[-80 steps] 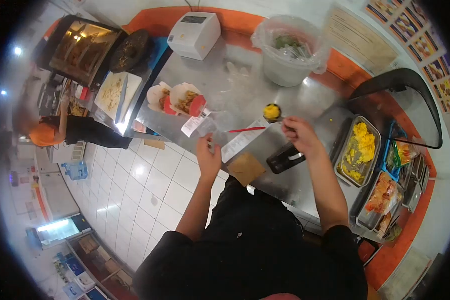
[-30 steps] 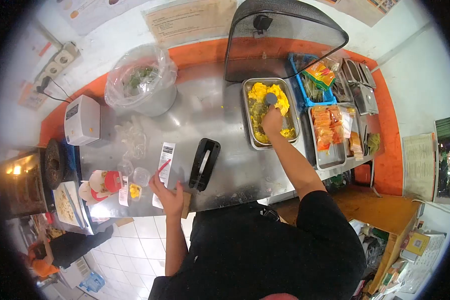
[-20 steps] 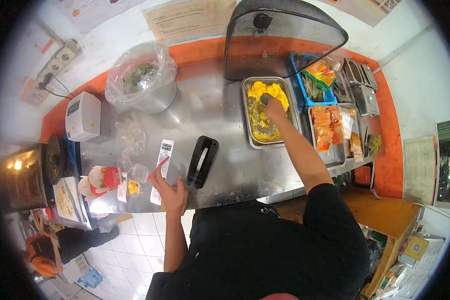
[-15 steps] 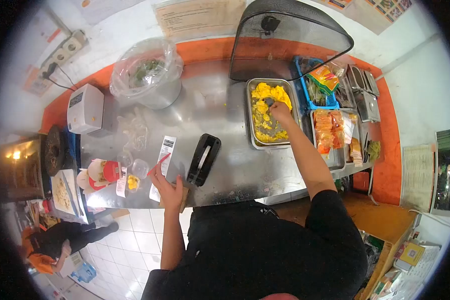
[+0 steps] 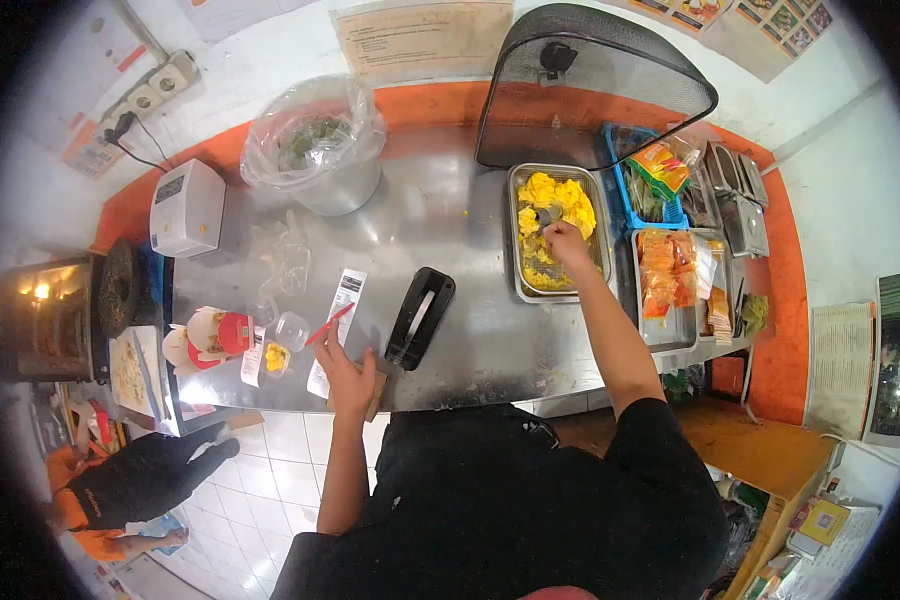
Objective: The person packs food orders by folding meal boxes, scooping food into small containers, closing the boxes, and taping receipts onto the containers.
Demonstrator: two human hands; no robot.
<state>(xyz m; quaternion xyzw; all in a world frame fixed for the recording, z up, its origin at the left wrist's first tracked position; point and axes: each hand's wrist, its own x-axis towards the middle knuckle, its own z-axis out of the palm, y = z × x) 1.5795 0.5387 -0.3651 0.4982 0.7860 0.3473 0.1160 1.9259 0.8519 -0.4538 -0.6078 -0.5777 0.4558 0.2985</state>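
At the right of the table (image 5: 490, 375), my right hand (image 5: 567, 241) hangs over a metal tray (image 5: 515, 228), its fingers closed around the handle of a dark scoop (image 5: 547, 217); the grip itself is mostly hidden under my knuckles. The scoop's head sits among the yellow food (image 5: 570, 200), which is heaped toward the far side of the tray and scattered thinner toward me. My left hand (image 5: 350, 385) is near the table's front edge, the fingers loosely spread and the thumb held apart. A red pen (image 5: 332, 322) slants across a long paper slip (image 5: 346, 295) at my fingertips; whether I grip it I cannot tell. A piece of brown paper (image 5: 378, 392) lies under that hand, and a black device (image 5: 421, 318) rests just to its right. To the left of the slip stand a small clear cup (image 5: 276, 357) with some yellow food in it, a clear lid or second cup (image 5: 292, 330) and red-and-white boxes (image 5: 235, 335). Behind the tray leans a dark mesh cover (image 5: 590, 85); to its right are a blue basket (image 5: 625, 205) and another metal tray (image 5: 680, 337) with orange-red packs (image 5: 667, 270). Farther left stands a bucket (image 5: 345, 193) lined with clear plastic.
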